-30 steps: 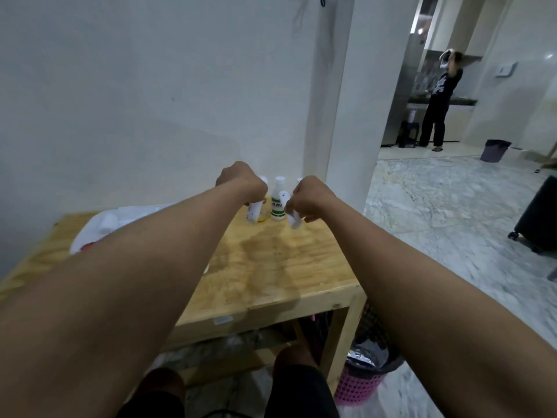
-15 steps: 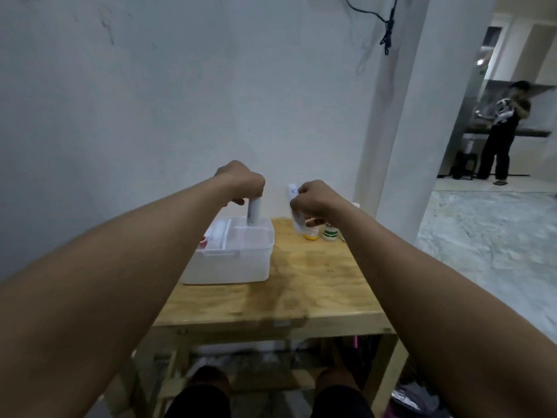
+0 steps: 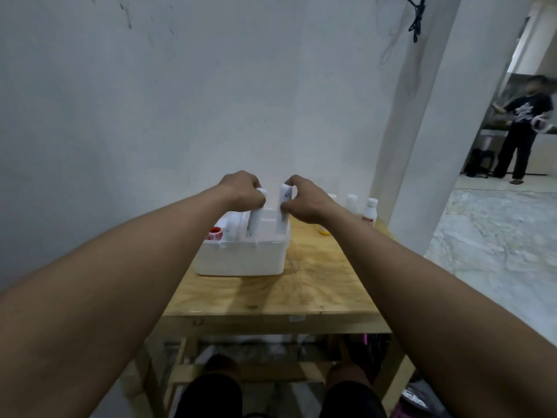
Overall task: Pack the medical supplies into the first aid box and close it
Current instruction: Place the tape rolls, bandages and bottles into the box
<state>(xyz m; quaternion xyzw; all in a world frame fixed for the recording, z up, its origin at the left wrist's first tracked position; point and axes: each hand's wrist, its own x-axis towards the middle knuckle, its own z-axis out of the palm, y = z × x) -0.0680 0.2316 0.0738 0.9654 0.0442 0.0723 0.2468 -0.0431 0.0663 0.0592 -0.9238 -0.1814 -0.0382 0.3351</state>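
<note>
At frame centre, the left hand (image 3: 244, 188) and right hand (image 3: 304, 200) each grip a white tube upright inside the open first aid box (image 3: 241, 257), on a wooden table (image 3: 316, 288) against a white wall (image 3: 150, 101); marble floor (image 3: 497, 251) at right.

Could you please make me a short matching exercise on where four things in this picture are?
Things:
1. left hand's tube
2. right hand's tube
3. red-capped item
4. yellow cap

Places:
A. on the table, right of the box
B. upright in the box, right side
C. in the box's left compartment
D. upright in the box, near its middle

Pairs: 1-D, 2-B, 3-C, 4-A
</note>
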